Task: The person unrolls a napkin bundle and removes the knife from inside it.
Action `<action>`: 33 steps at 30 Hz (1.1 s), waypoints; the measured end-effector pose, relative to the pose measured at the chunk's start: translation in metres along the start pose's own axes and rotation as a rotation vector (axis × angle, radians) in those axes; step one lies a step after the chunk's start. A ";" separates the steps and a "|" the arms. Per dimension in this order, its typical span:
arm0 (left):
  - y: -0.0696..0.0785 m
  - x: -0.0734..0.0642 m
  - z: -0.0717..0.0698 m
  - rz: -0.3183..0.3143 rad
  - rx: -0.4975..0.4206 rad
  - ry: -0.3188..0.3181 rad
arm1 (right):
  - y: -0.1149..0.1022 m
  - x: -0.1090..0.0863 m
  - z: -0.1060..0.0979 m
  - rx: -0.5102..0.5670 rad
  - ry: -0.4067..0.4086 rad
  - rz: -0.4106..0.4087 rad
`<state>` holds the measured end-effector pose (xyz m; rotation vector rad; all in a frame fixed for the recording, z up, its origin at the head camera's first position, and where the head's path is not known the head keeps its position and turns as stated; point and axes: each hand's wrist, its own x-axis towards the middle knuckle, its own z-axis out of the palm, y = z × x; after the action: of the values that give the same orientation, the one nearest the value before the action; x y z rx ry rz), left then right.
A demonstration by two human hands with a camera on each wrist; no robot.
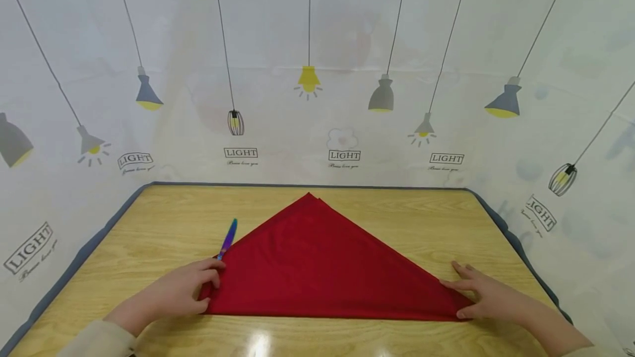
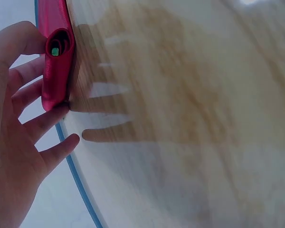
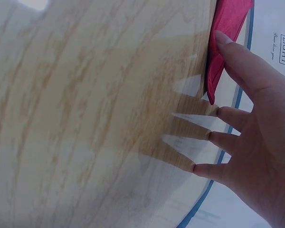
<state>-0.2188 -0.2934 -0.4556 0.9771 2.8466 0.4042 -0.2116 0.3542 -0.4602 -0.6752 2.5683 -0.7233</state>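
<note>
A red cloth lies folded into a wide triangle, its point toward the far edge. Its left corner is rolled up. My left hand grips that rolled end, the thumb on the near side and fingers behind. Inside the roll a small green bit shows in the left wrist view. A table knife with a shiny blue-purple blade sticks out beyond my left fingers; its handle is hidden. At the flat right corner, my right hand rests with spread fingers. Its thumb presses on the cloth, and other fingertips touch the table.
Beneath everything is a light wood-grain table with a dark blue border along its far and side edges. White sheets printed with hanging lamps surround it at the back and both sides.
</note>
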 end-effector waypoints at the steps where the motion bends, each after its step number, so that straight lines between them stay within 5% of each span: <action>1: 0.000 0.000 0.000 -0.004 0.002 -0.004 | 0.000 0.000 0.000 0.001 0.001 0.004; 16: -0.005 -0.010 0.002 0.022 0.060 0.085 | 0.002 0.000 0.001 -0.008 0.012 0.002; 33: -0.016 -0.014 0.004 -0.001 0.045 0.112 | 0.005 0.000 0.002 -0.025 0.018 -0.018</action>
<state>-0.2166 -0.3131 -0.4634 0.9914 2.9678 0.4092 -0.2119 0.3569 -0.4645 -0.7042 2.5950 -0.7076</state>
